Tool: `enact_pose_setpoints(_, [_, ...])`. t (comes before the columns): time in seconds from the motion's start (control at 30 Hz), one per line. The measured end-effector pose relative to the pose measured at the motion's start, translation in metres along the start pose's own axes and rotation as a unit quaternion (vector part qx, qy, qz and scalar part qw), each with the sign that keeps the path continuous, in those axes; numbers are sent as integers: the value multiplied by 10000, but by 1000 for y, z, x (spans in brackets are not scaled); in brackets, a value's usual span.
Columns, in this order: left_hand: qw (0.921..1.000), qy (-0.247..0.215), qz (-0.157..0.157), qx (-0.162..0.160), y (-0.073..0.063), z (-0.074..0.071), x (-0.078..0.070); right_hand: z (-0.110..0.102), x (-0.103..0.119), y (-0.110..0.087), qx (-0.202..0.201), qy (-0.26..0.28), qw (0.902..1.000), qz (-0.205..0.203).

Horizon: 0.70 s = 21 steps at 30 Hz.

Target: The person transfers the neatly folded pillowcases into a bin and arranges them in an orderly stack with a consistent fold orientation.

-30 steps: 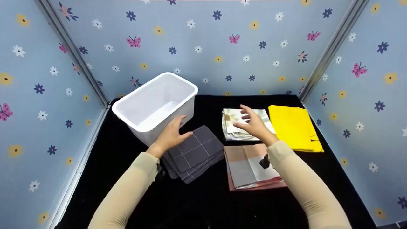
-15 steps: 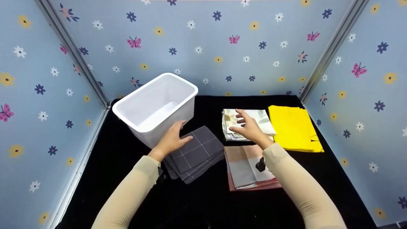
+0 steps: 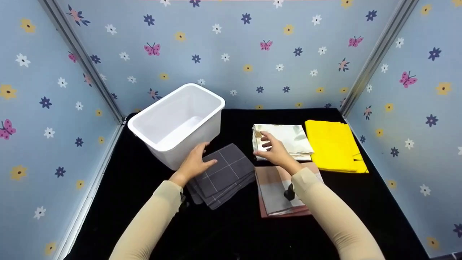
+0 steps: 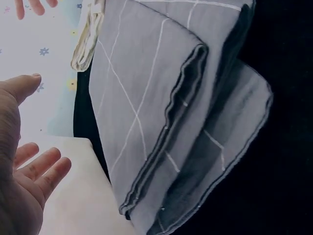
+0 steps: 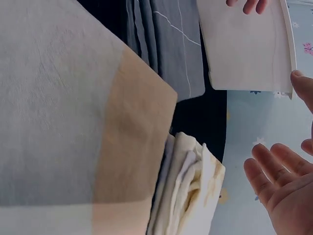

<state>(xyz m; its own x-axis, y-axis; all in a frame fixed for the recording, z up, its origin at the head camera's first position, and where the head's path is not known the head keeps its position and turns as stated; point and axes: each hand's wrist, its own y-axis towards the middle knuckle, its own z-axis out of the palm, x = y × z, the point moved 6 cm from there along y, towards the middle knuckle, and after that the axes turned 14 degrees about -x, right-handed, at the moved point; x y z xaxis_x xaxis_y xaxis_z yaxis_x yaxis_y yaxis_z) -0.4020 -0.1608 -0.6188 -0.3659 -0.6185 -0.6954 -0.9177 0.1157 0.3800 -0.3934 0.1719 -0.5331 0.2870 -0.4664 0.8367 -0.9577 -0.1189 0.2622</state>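
Note:
A folded dark grey cloth [image 3: 227, 169] with white grid lines lies in the middle, its layered edges showing in the left wrist view. My left hand [image 3: 195, 163] hovers over its left part, beside the white bin [image 3: 211, 126], thumb and fingers spread and holding nothing. Farther right, my right hand [image 3: 276, 151] is held in the air, fingers loosely bent around nothing. In the head view it overlaps a folded white cloth [image 3: 294, 139] with a leaf print. Under the right wrist lies a folded cloth [image 3: 270, 196] in grey, peach and pink blocks.
A folded yellow cloth [image 3: 332, 144] lies at the back right, beside the white one. All rests on a black table surface [image 3: 223, 234]. Flower-patterned panels [image 3: 231, 47] stand at the back and both sides. The bin's opening faces up, its inner floor bare.
My right hand has moved left and nearer to me, uncovering more of the white cloth. The left hand has come slightly nearer, along the bin's side. The cloths and bin stay in place.

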Motion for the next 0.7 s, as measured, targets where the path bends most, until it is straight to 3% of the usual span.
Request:
enact_pose_setpoints(0.17, [9998, 2, -156, 113, 0, 5, 12, 9, -3, -4, 45, 109, 9999, 108])
enact_pose_setpoints(0.47, [9978, -94, -548, 362, -5, 5, 12, 24, -11, -11, 160, 107, 9998, 87])
enact_pose_setpoints(0.7, [9962, -31, -730, 474, -5, 11, 21, 38, -21, -16, 203, 213, 9994, 207])
